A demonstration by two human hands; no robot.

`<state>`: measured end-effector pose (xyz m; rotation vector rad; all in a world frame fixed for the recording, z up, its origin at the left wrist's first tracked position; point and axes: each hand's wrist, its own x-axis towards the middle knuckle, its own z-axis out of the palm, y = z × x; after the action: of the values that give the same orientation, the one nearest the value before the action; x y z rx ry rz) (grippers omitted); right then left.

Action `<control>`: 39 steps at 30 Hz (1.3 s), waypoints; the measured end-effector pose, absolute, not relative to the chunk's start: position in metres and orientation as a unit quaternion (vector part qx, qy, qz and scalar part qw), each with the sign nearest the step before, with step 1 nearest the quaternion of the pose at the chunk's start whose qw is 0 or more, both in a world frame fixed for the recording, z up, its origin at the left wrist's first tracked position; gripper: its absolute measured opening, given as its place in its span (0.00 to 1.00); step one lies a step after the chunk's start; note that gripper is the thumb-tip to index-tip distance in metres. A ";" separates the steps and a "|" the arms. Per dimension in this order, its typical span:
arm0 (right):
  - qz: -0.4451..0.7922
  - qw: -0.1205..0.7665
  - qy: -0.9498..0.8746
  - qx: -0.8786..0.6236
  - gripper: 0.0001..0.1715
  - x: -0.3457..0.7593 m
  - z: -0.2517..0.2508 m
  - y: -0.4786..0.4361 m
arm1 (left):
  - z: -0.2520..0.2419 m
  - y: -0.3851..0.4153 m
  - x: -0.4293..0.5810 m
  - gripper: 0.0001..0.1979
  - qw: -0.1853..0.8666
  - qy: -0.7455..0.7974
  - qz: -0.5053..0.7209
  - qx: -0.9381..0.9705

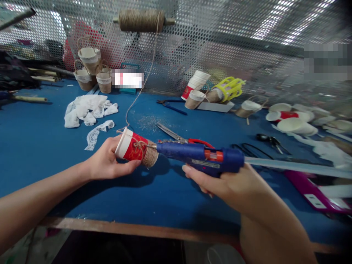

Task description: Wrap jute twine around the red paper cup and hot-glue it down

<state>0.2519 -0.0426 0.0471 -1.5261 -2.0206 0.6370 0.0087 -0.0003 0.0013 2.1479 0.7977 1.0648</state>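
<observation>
My left hand (114,161) is wrapped round a red and white paper cup (131,145), tilted on its side. Twine (150,156) is wound in close rows round the cup's lower end, which points right. In my right hand (220,183) is a blue hot glue gun (189,154), its nozzle at the wound twine; whether it touches cannot be made out. A long clear glue stick (288,165) sticks out of its back. From the cup, a loose strand runs up to a twine spool (141,20). Red-handled scissors (176,134) lie just behind the gun.
White lace pieces (88,110) lie at the left, below several stacked twine-wrapped cups (90,60). Blue-handled pliers (173,105) and a stack of paper cups (196,84) are at the back. Keys (272,142) and a purple item (308,190) lie right. Perforated metal (181,47) stands behind.
</observation>
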 end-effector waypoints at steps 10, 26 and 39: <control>0.307 0.246 -0.690 -0.607 0.17 0.248 0.053 -0.044 | 0.009 -0.001 0.010 0.08 0.175 0.210 0.419 0.866; 0.357 0.205 -0.661 -0.628 0.15 0.255 0.055 -0.043 | 0.006 -0.001 0.009 0.08 0.153 0.198 0.426 0.869; 0.335 0.212 -0.683 -0.614 0.17 0.252 0.052 -0.044 | 0.007 0.000 0.011 0.10 0.194 0.223 0.430 0.853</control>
<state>0.2521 -0.0436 0.0522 -1.7047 -1.8960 0.9296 0.0106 0.0001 0.0073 2.3919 0.6260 1.2062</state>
